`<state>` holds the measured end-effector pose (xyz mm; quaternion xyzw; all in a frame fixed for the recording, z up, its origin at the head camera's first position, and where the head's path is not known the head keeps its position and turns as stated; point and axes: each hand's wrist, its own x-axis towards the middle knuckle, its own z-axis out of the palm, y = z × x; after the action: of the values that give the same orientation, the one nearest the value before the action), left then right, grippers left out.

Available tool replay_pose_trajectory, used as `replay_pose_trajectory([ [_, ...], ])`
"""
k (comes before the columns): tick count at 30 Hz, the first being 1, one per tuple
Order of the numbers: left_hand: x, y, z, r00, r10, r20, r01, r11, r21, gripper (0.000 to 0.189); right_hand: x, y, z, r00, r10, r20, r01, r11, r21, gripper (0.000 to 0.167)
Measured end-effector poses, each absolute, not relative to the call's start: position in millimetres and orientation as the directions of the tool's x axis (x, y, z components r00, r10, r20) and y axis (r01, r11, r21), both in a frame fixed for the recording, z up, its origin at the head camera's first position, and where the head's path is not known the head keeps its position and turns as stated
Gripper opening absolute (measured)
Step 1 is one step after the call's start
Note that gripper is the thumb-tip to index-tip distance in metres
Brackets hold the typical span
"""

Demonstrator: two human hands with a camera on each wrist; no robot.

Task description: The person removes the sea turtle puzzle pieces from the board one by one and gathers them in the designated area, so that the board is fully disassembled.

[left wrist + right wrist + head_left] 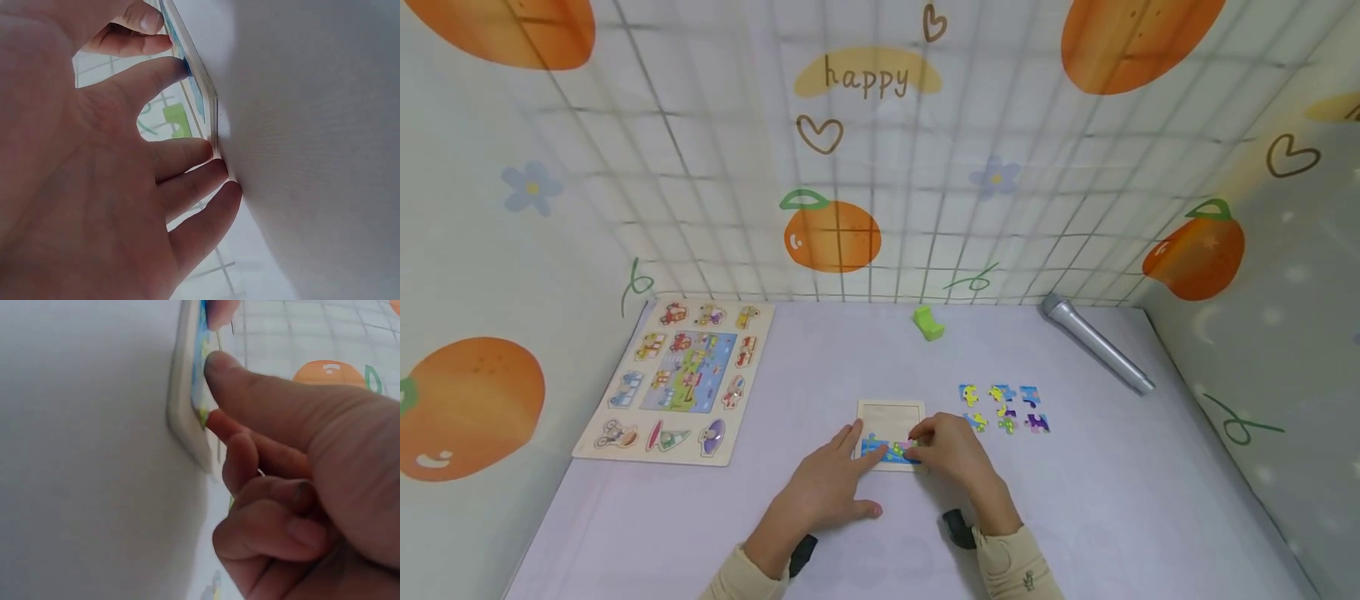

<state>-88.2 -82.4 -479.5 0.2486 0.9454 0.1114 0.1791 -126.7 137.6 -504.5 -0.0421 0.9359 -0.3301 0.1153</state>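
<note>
A small wooden puzzle tray [891,403] lies on the table in front of me, with blue jigsaw pieces [870,447] along its near edge. My left hand [827,479] is spread at the tray's left side. One of its fingers presses on the pieces, and the other fingertips rest at the tray's edge in the left wrist view. At the tray's near right corner my right hand [953,450] pinches a pink and green puzzle piece [901,450] between thumb and index finger. Its other fingers are curled in the right wrist view, and the hand partly hides the piece.
Several loose jigsaw pieces [1006,408] lie to the right of the tray. A large wooden picture board [730,454] with vehicle pieces is at the left. Farther back are a green block [928,323] and a silver microphone [1097,343], before a printed curtain [722,208] over wire grid.
</note>
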Motion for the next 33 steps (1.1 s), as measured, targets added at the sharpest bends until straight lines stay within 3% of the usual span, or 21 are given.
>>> replay_pose_trajectory([
  [15,-90,-82,-482,-0.809,0.516,-0.281,0.446,0.851,0.278,0.082,-126,135,-510,-0.968,-0.112,-0.223,0.082,0.700,-0.709,0.022],
  [26,-89,-84,-480,-0.809,0.520,-0.273,0.447,0.847,0.288,0.081,-126,144,-509,-0.949,-0.218,-0.226,0.033,0.649,-0.760,0.010],
  [33,-90,-84,-481,-0.813,0.511,-0.280,0.431,0.851,0.300,0.081,-128,148,-507,-0.956,-0.177,-0.234,0.069,0.642,-0.764,0.003],
])
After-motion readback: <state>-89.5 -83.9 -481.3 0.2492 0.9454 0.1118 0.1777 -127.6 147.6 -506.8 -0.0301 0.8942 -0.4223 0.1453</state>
